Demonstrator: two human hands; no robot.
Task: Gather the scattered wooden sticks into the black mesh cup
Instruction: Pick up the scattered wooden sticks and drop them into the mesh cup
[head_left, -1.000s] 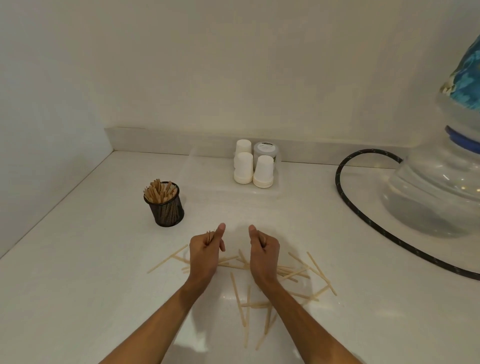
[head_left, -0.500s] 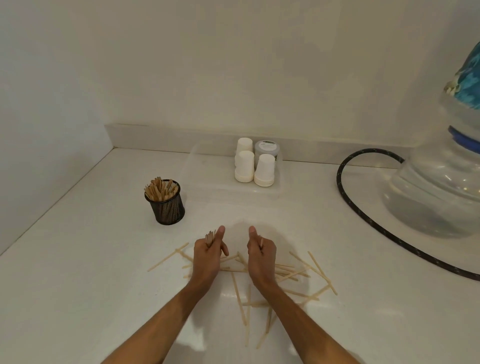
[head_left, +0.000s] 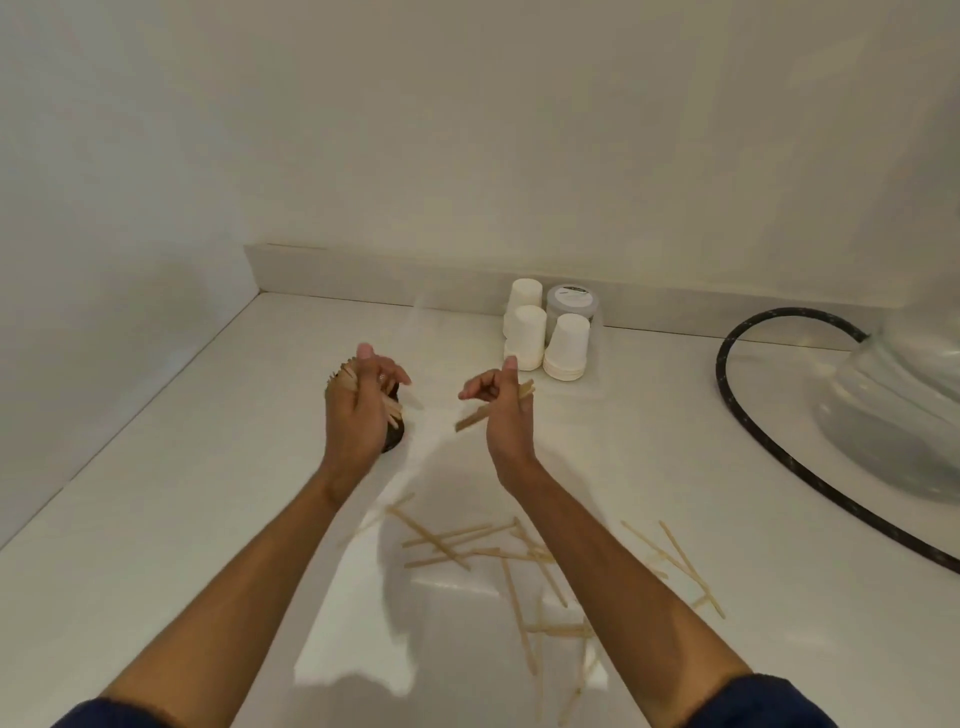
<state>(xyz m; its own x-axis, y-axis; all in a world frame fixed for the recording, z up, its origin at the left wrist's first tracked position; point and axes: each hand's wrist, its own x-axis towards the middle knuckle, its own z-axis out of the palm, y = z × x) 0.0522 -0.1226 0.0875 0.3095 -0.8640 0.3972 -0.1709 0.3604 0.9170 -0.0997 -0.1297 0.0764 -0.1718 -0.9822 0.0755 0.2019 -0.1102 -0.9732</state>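
Observation:
My left hand (head_left: 363, 410) is raised in front of the black mesh cup (head_left: 393, 441) and hides most of it; it grips a small bundle of wooden sticks (head_left: 392, 411). Stick ends in the cup (head_left: 342, 376) show past the hand's left edge. My right hand (head_left: 503, 405) hovers to the right of the cup, fingers curled around a few sticks (head_left: 474, 419) that poke out to the lower left. Several loose sticks (head_left: 467, 545) lie scattered on the white counter (head_left: 182, 519) below both hands, between my forearms and to their right.
Upside-down white paper cups (head_left: 567, 347) and a grey-lidded jar (head_left: 572, 301) stand at the back wall. A black hose (head_left: 737, 410) curves across the right side beside a large clear glass vessel (head_left: 904, 415). A wall closes the left.
Both hands have lifted off the scattered pile and moved away from me toward the cup, each carrying sticks. The left hand now covers the cup. The camera view has tilted.

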